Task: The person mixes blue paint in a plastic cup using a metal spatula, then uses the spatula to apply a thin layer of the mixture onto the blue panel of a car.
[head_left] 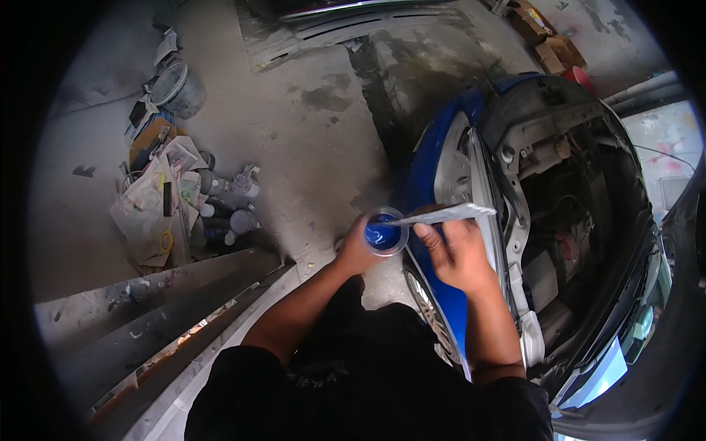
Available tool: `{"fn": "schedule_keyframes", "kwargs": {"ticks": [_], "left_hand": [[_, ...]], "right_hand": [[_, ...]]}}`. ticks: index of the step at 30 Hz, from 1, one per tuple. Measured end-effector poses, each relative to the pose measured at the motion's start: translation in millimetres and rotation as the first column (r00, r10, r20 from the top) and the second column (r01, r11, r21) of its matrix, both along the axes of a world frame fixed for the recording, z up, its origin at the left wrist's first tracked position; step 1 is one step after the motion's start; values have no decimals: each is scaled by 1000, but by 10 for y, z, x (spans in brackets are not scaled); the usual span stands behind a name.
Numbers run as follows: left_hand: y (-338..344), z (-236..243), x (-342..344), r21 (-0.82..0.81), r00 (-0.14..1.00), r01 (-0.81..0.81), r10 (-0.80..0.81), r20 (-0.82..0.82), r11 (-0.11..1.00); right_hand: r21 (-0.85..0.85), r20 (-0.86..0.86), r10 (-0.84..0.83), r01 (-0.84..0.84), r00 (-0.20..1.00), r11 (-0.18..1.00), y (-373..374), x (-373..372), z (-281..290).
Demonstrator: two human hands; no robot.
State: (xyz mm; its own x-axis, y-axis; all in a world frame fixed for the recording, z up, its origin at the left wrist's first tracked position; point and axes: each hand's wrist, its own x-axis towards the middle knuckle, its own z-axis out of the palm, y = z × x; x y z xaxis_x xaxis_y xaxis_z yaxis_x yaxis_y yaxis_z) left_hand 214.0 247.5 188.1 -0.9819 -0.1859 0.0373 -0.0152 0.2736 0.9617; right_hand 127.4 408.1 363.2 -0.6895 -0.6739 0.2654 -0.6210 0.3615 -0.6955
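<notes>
My left hand (pixel 356 248) is closed around a clear plastic cup (pixel 403 239), held upright in front of my body. Glossy blue paint (pixel 379 235) lies inside it. Above and to the right, my right hand (pixel 460 257) grips a flat, greyish paint stirring stick (pixel 452 213) between thumb and fingers. The stick slants across to the cup, its thin end reaching over the rim and into the opening. Whether the tip touches the bottom cannot be seen. Just beyond my right hand stands a blue car (pixel 434 158) with its engine bay exposed.
The car's front wheel (pixel 430 305) is close to my right side. Papers (pixel 151 209), bottles (pixel 243 220) and a grey bucket (pixel 180 92) line the left wall. Cardboard boxes (pixel 559 55) lie at the far right. A long ledge (pixel 176 287) runs along my left.
</notes>
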Motion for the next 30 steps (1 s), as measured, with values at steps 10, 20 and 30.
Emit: {"fn": "schedule_keyframes", "kwargs": {"ticks": [10,20,30], "left_hand": [[-1046,618,-874,84,990,-143,141,31,986],[-2096,924,-1327,115,938,-331,314,145,937],[-3556,1223,-1467,270,865,-502,481,144,822]], "right_hand": [[-79,-108,318,-327,942,942,-1315,-1229,704],[-83,-164,648,-665,744,742,-2759,-2121,1069],[69,-128,898,-899,421,432,-4645,-2343,1230]]}}
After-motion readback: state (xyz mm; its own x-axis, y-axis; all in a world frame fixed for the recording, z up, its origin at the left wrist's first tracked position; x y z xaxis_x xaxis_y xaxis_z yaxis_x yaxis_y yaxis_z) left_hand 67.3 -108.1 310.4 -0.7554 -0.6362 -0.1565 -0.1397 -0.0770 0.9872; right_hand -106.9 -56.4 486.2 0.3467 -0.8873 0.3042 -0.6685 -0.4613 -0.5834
